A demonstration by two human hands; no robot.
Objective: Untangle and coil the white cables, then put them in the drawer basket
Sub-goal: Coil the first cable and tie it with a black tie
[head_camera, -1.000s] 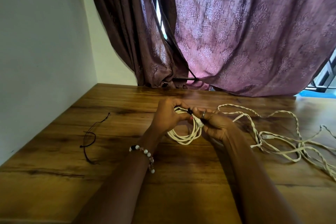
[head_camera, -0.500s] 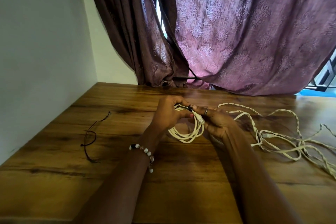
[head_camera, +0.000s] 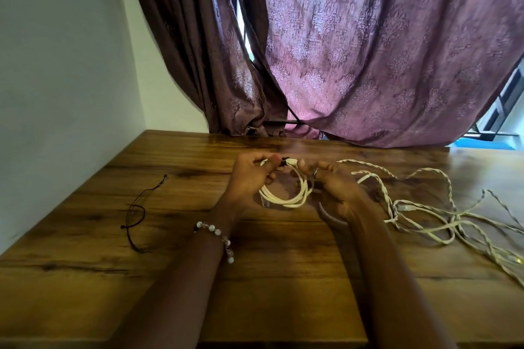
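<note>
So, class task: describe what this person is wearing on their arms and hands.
Both forearms are bare, with no sleeves in view. The left wrist carries a beaded bracelet of pale, rounded beads, some whitish and some pinkish. The right hand has a silver-looking ring on one finger. The left hand shows no ring.

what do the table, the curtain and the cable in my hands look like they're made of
Table: wood or wood-look laminate, brown with dark grain streaks and a light sheen near the window.
Curtain: woven fabric, purple-brown, with a raised floral pattern and soft folds.
Coiled cable: white, matte, probably plastic-coated; it bends in smooth loops. A dark band, material unclear, wraps it at the top.
</note>
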